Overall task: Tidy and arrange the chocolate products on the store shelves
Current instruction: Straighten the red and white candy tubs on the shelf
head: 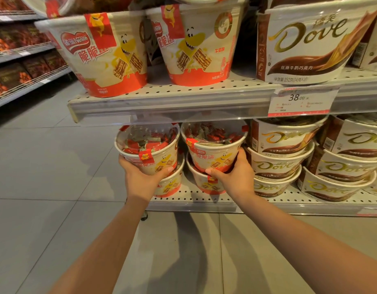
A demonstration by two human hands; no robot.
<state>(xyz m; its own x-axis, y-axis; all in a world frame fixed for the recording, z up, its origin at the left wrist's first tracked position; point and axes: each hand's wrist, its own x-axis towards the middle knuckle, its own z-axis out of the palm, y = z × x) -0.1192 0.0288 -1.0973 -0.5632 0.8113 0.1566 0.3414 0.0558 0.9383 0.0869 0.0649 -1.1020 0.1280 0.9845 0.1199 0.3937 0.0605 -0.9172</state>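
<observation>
- Both forearms enter from 6 o'clock and reach up toward the lower shelf [192, 201]; they lie nearest the camera.
- Left hand [138, 177]: fingers and thumb curl round the base of the left tub [148, 148]. This red-and-cream wafer tub rests on a second tub [169, 184] of the same kind at its 5 o'clock. Cupping the base from below likely carries the weight while the tub is squared up on the stack.
- Left tub, orientation: long axis roughly upright, top tipped slightly toward 11 o'clock. Clear lid faces up and toward the camera; printed front faces the aisle.
- Right hand [234, 177]: thumb on the front, fingers wrapped round the right side of the right tub [214, 145], which is nested on a lower tub [206, 183]. The side grip suits turning or sliding the tub, probably to bring the label forward.
- Right tub, orientation: axis near vertical, lid up, logo facing the aisle. It stands just beside the left tub, at its 3 o'clock.
- Dove tubs [278, 153], at 3 o'clock of the right hand, are stacked three high, labels outward; the nearest stack is just beside the right tub.
- Upper shelf [172, 102], at 12 o'clock: two large wafer tubs [111, 54], then a Dove tub [310, 43] above a price tag [300, 100].
- Judgement: both stacks are being faced and aligned; work is mid-way.
</observation>
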